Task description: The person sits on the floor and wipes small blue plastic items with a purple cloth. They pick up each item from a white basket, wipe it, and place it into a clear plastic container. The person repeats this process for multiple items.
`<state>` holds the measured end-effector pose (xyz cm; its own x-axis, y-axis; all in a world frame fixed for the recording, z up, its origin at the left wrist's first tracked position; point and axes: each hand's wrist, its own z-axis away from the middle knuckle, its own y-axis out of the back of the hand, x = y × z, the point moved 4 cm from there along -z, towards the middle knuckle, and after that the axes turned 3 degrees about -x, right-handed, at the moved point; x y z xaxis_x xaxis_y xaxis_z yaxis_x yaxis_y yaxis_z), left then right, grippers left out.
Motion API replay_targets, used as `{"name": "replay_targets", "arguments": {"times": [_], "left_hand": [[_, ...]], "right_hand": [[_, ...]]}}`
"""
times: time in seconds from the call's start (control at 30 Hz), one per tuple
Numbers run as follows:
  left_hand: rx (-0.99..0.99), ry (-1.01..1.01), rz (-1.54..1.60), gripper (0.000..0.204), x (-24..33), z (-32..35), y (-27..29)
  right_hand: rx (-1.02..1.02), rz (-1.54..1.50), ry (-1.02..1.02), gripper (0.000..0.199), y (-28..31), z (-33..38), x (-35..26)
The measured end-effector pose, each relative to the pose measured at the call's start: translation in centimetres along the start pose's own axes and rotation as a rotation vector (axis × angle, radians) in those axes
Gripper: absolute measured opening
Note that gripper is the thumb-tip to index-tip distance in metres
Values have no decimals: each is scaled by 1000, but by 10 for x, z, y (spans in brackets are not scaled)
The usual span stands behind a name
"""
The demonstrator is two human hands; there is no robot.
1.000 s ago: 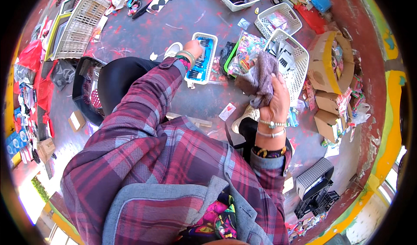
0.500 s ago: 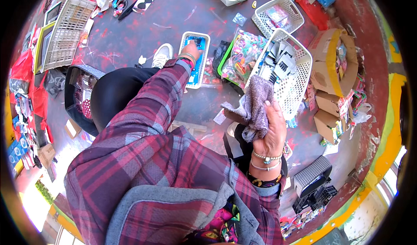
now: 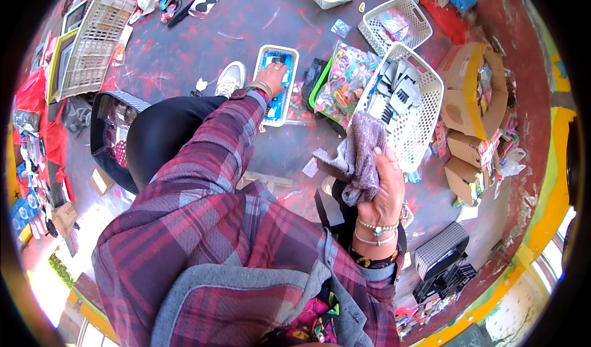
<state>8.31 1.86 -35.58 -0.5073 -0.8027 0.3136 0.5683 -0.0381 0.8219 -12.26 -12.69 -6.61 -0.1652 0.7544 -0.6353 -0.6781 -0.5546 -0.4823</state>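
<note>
My right hand point(image 3: 383, 190) is raised in front of me and grips a grey-purple fuzzy cloth point(image 3: 357, 156) that droops over the fingers. My left hand point(image 3: 271, 76) reaches down to the floor and rests inside a small white tray point(image 3: 292, 95) of blue items; whether it grips one of them is hidden. My plaid sleeve point(image 3: 221, 150) runs down to that hand. A white shoe point(image 3: 231, 79) sits just left of the tray.
A white basket point(image 3: 418, 119) with black-and-white packs stands right of a green tray of colourful items point(image 3: 341, 82). Other white baskets point(image 3: 397, 24) lie beyond, a white crate point(image 3: 92, 45) at far left, cardboard boxes point(image 3: 465, 95) at right, a black bin point(image 3: 108, 138) by my knee.
My right hand with the cloth has dropped lower and nearer to me. The left hand stays on the white tray.
</note>
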Motion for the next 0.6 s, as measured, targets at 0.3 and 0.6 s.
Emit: {"name": "replay_targets", "arguments": {"times": [0.3, 0.6], "left_hand": [[90, -123, -195, 55, 8, -19, -22], [102, 32, -88, 47, -9, -19, -25]], "right_hand": [[36, -28, -52, 31, -10, -3, 0], [-7, 14, -57, 35, -8, -5, 4]]}}
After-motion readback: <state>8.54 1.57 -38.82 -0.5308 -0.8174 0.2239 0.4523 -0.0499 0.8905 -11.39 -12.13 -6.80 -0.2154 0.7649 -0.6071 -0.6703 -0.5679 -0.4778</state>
